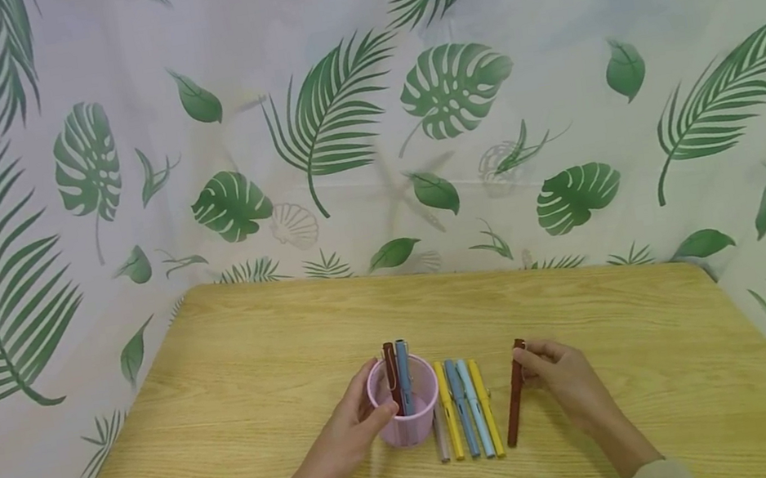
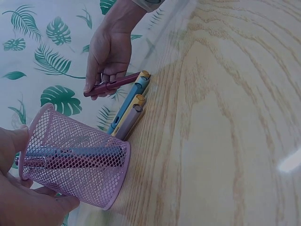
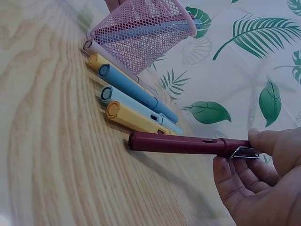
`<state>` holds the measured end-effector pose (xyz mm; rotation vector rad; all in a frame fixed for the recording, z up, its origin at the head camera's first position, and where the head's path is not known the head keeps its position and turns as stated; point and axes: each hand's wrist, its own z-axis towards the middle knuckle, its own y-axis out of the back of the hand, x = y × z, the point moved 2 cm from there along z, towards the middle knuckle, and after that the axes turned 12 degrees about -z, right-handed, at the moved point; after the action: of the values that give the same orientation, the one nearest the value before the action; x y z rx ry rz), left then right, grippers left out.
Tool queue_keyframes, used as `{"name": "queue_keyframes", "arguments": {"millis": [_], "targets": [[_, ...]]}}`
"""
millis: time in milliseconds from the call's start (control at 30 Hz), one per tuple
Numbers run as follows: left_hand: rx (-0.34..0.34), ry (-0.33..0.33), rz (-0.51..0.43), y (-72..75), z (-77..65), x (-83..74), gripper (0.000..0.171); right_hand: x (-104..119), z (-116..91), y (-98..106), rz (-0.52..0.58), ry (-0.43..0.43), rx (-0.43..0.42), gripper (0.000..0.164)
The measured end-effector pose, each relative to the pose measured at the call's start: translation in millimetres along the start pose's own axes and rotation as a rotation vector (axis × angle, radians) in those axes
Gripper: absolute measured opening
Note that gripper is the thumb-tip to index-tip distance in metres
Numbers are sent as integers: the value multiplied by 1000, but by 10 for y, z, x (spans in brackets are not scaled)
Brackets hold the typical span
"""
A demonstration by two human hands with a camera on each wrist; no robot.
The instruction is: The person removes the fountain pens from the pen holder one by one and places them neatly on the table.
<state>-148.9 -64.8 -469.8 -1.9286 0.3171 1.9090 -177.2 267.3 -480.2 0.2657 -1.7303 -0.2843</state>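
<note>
My left hand grips the rim and side of a pink mesh pen cup standing on the table. Inside the cup a dark maroon pen and a blue pen lean upright, clips showing above the rim. To the right, my right hand pinches another maroon pen near its clip end, the other end slanting down close over the tabletop. Between cup and hand lies a row of pens: a grey one, a yellow one, a blue one, a light blue one and another yellow one.
The wooden table carries the cup and pens near its front middle. Behind and beside it hangs a white cloth printed with green leaves.
</note>
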Motion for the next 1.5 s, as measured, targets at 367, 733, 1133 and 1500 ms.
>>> {"name": "queue_keyframes", "arguments": {"millis": [367,733,1133,1500], "targets": [[-7,8,10,17,16,35,74,-24,27,-68,-63,-8,15,47],[-6,8,6,12,10,22,74,-26,70,-152,-135,-34,-42,43],[-4,6,18,9,7,21,74,-47,100,-258,-304,1,-116,38],[-5,3,24,11,5,24,74,-3,98,-325,-489,65,-178,36]]}}
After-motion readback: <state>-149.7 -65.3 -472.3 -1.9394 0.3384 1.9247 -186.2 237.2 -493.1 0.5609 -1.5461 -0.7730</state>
